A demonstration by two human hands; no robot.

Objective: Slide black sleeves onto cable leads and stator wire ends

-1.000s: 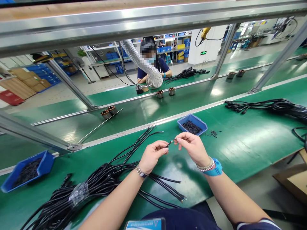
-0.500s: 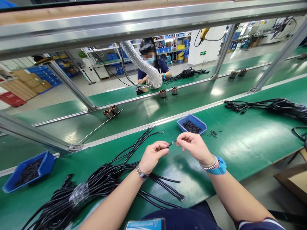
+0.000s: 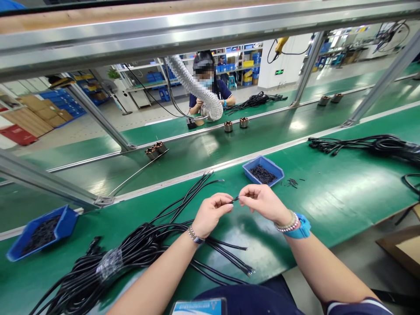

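My left hand (image 3: pixel 211 214) is closed in a pinch around the end of a black cable (image 3: pixel 235 200), whose tip points right. Thumb and fingers of my right hand (image 3: pixel 262 203) pinch a small black tube at that tip, and the fingertips partly hide it. Both hands hover over the green bench, close together. Below and left of them lies a bundle of black cables (image 3: pixel 138 247) wrapped with clear film, several stripped ends fanning right. Just beyond my right hand stands a blue bin (image 3: pixel 276 178) of short black tubes, with several loose tubes (image 3: pixel 292 183) beside it.
Another blue bin (image 3: pixel 67 227) of black pieces stands at the left. More black cables (image 3: pixel 370 144) lie on the right. Past the bench's metal edge, a green belt (image 3: pixel 210 151) carries copper-wound stators (image 3: pixel 243 123). A co-worker (image 3: pixel 225 91) sits opposite, behind a silver duct (image 3: pixel 193 85).
My right hand has moved slightly left, bringing the small tube onto the cable's tip and covering the bare wires. The stators on the belt have shifted right. The co-worker's hand is raised.
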